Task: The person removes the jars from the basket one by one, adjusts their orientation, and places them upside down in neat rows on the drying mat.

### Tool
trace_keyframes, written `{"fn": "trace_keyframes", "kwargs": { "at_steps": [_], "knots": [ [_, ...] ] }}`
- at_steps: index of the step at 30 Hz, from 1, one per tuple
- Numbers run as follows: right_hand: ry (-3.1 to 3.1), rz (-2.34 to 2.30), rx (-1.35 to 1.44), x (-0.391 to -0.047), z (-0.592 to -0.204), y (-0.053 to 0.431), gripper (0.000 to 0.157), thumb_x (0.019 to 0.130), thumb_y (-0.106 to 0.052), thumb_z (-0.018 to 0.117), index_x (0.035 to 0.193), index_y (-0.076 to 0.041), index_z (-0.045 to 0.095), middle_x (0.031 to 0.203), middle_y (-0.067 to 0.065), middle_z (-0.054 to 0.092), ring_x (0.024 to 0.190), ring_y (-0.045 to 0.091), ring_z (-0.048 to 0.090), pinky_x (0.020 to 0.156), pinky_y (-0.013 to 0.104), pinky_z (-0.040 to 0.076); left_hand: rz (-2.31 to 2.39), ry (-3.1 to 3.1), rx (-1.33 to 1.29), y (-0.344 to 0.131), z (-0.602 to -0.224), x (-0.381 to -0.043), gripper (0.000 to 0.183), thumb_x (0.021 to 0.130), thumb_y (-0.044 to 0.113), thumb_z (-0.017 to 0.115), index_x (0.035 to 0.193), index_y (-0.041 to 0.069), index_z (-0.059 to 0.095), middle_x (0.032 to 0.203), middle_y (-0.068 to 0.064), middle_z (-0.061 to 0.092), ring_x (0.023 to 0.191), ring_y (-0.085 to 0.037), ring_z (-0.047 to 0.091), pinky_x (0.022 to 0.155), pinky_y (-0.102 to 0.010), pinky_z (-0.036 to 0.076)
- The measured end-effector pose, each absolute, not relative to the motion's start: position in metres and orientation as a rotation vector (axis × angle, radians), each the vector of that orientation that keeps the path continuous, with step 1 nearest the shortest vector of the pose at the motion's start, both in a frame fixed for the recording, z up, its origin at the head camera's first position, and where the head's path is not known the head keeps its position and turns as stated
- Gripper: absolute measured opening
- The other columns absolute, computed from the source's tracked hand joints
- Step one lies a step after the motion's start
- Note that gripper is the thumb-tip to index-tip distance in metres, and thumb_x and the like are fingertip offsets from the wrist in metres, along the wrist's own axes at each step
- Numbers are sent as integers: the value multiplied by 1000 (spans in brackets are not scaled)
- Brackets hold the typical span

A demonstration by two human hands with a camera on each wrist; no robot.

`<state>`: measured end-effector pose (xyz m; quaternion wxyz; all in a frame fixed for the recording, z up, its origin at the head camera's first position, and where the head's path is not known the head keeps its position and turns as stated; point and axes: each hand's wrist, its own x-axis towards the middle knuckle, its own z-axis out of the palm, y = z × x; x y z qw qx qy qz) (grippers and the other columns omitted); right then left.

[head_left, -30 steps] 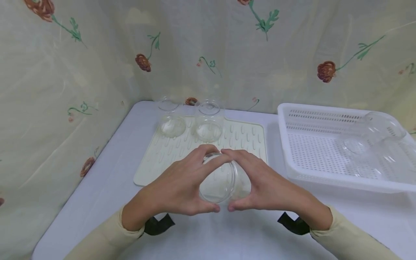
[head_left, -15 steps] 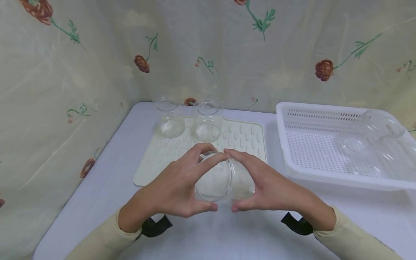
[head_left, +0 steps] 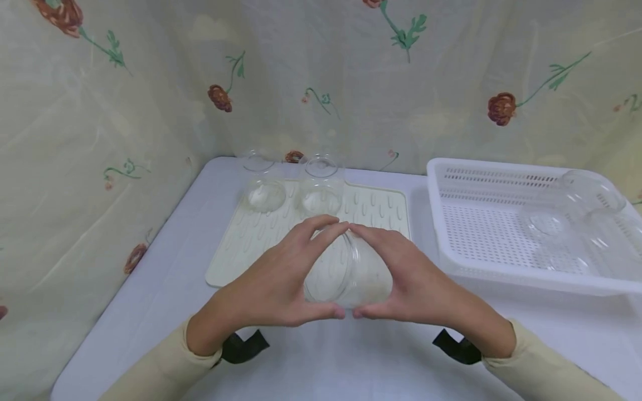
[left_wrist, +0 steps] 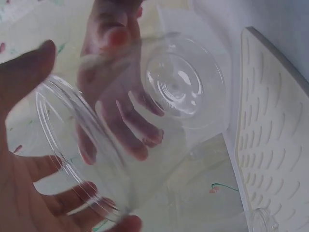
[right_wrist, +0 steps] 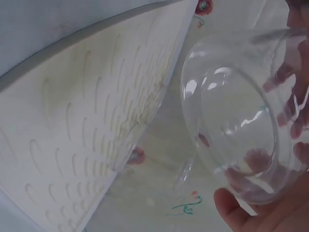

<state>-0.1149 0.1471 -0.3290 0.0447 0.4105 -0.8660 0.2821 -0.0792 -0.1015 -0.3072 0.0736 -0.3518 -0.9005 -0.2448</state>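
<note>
A clear jar-like container (head_left: 372, 275) lies on its side between my hands, held up over the front of the table. My left hand (head_left: 271, 278) holds the rim end, fingers over the top and thumb below. The other end is gripped by my right hand (head_left: 426, 281), with both hands' fingertips nearly meeting above and the thumbs close together underneath. In the left wrist view the ringed base (left_wrist: 174, 89) shows through the clear wall. The right wrist view shows the rounded base end (right_wrist: 231, 125) close up, with fingers seen through it.
Behind the hands lies an off-white ridged drying mat (head_left: 233, 253). Two similar clear containers, one left (head_left: 266, 195) and one right (head_left: 321, 200), stand at its back. A white perforated basket (head_left: 438, 223) at right holds more clear containers (head_left: 594, 192). A floral curtain (head_left: 281, 72) hangs behind.
The container has turned more sideways, so more of its body shows toward the right. Both hands kept their places, moving slightly apart and then together around it.
</note>
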Motion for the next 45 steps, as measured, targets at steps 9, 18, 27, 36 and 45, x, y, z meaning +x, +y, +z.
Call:
{"fn": "trace_keyframes", "kwargs": {
  "at_steps": [9, 18, 27, 36, 45],
  "knots": [
    [-2604, 642, 1227, -115, -326, 139, 114, 63, -52, 89, 155, -19, 31, 147, 3, 50, 134, 25, 47, 104, 54, 44, -754, -2675, -936, -102, -306, -76, 97, 72, 46, 86, 151, 19, 35, 147, 1, 40, 130, -12, 47, 98, -33, 54],
    [-2667, 655, 1205, -109, -320, 141, 111, 65, -55, 87, 155, -23, 31, 148, 1, 49, 135, 23, 48, 103, 55, 45, -780, -2664, -936, -107, -305, -72, 92, 74, 46, 84, 149, 20, 37, 146, 3, 41, 124, -12, 52, 89, -31, 56],
    [-2712, 653, 1191, -108, -314, 144, 111, 66, -57, 87, 156, -28, 29, 150, 0, 46, 137, 22, 45, 106, 56, 45, -850, -2648, -977, -113, -303, -73, 91, 76, 44, 82, 150, 17, 36, 148, -1, 41, 130, -15, 49, 100, -38, 53],
    [-2719, 706, 1194, -106, -313, 151, 107, 69, -65, 81, 156, -29, 30, 152, -1, 44, 138, 23, 44, 107, 55, 46, -890, -2601, -1029, -117, -302, -74, 91, 76, 42, 83, 150, 16, 37, 147, -2, 42, 131, -15, 48, 104, -39, 51],
    [-2696, 747, 1213, -105, -316, 158, 104, 70, -62, 81, 155, -28, 32, 152, -1, 45, 138, 23, 43, 107, 54, 45, -917, -2584, -1052, -120, -304, -74, 90, 76, 40, 83, 149, 15, 37, 146, -2, 42, 130, -15, 49, 102, -39, 52]
  ]
}}
